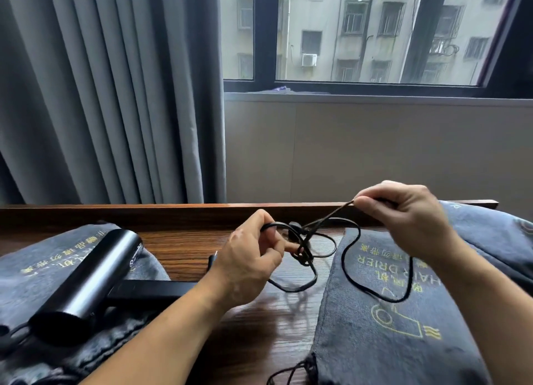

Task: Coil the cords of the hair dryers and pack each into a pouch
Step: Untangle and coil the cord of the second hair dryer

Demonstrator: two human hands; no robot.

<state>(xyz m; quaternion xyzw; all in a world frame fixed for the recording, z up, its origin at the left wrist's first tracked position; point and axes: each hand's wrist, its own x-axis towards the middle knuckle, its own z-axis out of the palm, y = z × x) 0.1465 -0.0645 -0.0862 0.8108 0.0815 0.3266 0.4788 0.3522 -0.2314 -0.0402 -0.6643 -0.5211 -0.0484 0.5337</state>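
Observation:
A dark metallic hair dryer (86, 275) lies on a grey pouch (37, 266) at the left, its black handle (150, 291) pointing right along the wooden table (184, 249). My left hand (251, 266) grips a bundle of its black cord (302, 252) above the table's middle. My right hand (403, 214) pinches a thin strand pulled taut up and to the right from that tangle. A loop of cord hangs over a second grey pouch (389, 327) printed with yellow lettering and a dryer outline.
A raised wooden ledge (144, 211) runs along the table's far edge. Grey curtains (101, 96) hang behind on the left, and a window (360, 32) and beige wall panel stand behind on the right. More grey fabric (490, 234) bulges at the far right.

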